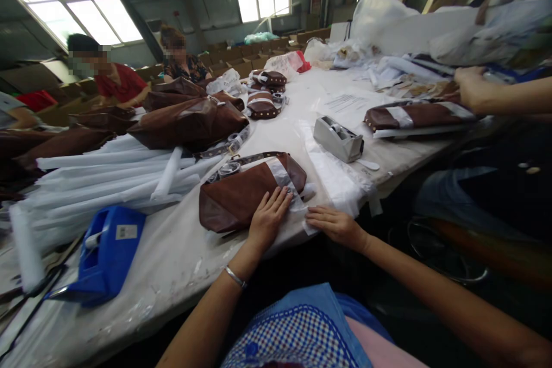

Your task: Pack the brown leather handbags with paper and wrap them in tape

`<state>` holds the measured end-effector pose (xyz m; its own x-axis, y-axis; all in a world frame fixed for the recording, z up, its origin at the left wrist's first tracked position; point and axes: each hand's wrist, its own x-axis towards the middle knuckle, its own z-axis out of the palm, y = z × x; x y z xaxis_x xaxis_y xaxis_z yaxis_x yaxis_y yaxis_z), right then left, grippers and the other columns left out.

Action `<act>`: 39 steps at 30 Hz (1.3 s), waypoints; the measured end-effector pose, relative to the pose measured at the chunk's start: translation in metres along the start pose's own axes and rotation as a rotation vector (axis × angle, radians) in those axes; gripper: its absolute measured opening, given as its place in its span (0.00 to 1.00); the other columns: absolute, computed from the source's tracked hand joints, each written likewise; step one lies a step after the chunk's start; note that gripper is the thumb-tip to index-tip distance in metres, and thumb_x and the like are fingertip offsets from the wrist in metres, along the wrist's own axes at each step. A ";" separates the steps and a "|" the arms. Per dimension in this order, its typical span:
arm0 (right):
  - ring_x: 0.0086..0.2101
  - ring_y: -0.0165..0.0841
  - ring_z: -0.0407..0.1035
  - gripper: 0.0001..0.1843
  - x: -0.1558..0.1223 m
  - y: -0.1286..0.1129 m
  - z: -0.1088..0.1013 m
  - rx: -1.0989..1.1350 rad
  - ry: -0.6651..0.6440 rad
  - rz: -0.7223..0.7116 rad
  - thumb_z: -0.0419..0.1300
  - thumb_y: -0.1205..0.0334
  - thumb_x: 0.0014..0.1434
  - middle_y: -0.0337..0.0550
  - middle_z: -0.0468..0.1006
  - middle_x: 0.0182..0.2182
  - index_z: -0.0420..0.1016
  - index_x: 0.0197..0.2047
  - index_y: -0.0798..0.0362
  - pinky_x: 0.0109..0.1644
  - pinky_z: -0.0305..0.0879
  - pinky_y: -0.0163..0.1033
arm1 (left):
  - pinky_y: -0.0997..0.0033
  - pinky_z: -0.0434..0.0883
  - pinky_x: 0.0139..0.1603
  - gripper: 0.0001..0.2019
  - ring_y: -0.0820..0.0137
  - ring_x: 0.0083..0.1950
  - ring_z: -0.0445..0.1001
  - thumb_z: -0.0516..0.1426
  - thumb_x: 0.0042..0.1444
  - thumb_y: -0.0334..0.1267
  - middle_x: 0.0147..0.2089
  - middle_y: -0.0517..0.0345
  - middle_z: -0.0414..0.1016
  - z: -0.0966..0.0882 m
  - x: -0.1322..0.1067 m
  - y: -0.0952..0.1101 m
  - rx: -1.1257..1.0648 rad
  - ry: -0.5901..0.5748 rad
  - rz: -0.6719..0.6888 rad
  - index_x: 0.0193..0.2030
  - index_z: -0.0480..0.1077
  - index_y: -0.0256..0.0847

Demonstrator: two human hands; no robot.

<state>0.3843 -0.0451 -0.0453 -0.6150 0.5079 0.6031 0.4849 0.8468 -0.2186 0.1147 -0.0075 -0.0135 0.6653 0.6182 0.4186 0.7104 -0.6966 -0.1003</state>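
Note:
A brown handbag (233, 198) lies on its side on the table in front of me, its studded strap along the far side. A whitish translucent wrapping strip (279, 172) crosses its right part and runs down towards the table edge. My left hand (266, 219) lies open on the bag's near side, fingertips on the strip. Just to the right, my right hand (336, 225) has its fingers pressed together at the strip's lower end, seemingly pinching it; the exact grip is partly hidden.
A grey tape dispenser (338, 139) stands on clear plastic bags (340, 184). On the left are a blue tape dispenser (110, 253), white paper rolls (112, 167) and brown bags (190, 121). A co-worker's hand (474, 89) touches another wrapped bag (422, 115). Two people sit across the table.

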 end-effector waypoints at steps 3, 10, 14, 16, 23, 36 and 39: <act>0.56 0.36 0.72 0.23 0.006 -0.001 0.003 0.042 0.049 -0.041 0.51 0.73 0.67 0.43 0.81 0.52 0.73 0.60 0.47 0.62 0.70 0.48 | 0.52 0.61 0.71 0.32 0.62 0.75 0.51 0.47 0.63 0.23 0.74 0.51 0.53 -0.001 0.000 0.000 -0.003 0.010 0.001 0.73 0.50 0.40; 0.52 0.35 0.75 0.21 0.003 -0.023 -0.001 0.014 0.037 -0.041 0.52 0.75 0.67 0.45 0.81 0.50 0.75 0.57 0.50 0.58 0.74 0.45 | 0.53 0.59 0.72 0.31 0.62 0.75 0.51 0.46 0.64 0.24 0.75 0.53 0.52 0.002 -0.001 0.000 0.014 0.010 -0.012 0.73 0.50 0.39; 0.51 0.34 0.76 0.22 0.004 -0.024 -0.005 0.013 0.047 -0.030 0.52 0.74 0.67 0.44 0.82 0.50 0.73 0.59 0.48 0.57 0.74 0.46 | 0.52 0.60 0.72 0.30 0.62 0.75 0.52 0.47 0.65 0.25 0.75 0.54 0.52 0.002 -0.001 0.001 0.010 0.011 -0.015 0.73 0.51 0.41; 0.51 0.35 0.76 0.22 0.008 -0.024 -0.009 0.016 0.038 -0.017 0.54 0.72 0.66 0.44 0.81 0.51 0.71 0.61 0.46 0.59 0.72 0.48 | 0.52 0.60 0.72 0.30 0.62 0.75 0.52 0.47 0.65 0.25 0.75 0.55 0.52 0.003 -0.001 0.001 0.008 0.017 -0.016 0.73 0.51 0.42; 0.46 0.41 0.76 0.14 0.044 -0.026 -0.017 0.100 0.212 0.377 0.56 0.53 0.67 0.48 0.82 0.44 0.76 0.51 0.48 0.53 0.72 0.47 | 0.51 0.61 0.71 0.29 0.61 0.74 0.53 0.48 0.66 0.26 0.74 0.55 0.53 0.005 0.000 0.003 0.009 0.026 -0.023 0.73 0.52 0.43; 0.34 0.37 0.78 0.14 0.070 0.011 0.020 0.186 0.071 0.709 0.60 0.49 0.63 0.39 0.84 0.33 0.82 0.35 0.47 0.38 0.73 0.40 | 0.58 0.62 0.71 0.29 0.66 0.69 0.64 0.54 0.64 0.34 0.68 0.53 0.66 -0.012 0.011 0.008 -0.258 0.078 -0.186 0.71 0.55 0.41; 0.33 0.36 0.78 0.15 0.069 0.013 0.020 0.167 0.043 0.712 0.60 0.48 0.63 0.39 0.84 0.32 0.82 0.34 0.46 0.36 0.72 0.39 | 0.60 0.70 0.64 0.20 0.65 0.59 0.75 0.56 0.65 0.44 0.59 0.55 0.76 -0.014 0.021 0.010 -0.265 0.170 -0.319 0.62 0.68 0.44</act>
<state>0.3357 0.0039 -0.0213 -0.1597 0.9404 0.3003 0.6543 0.3286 -0.6811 0.1330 -0.0066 0.0066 0.3599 0.7640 0.5356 0.7758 -0.5639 0.2830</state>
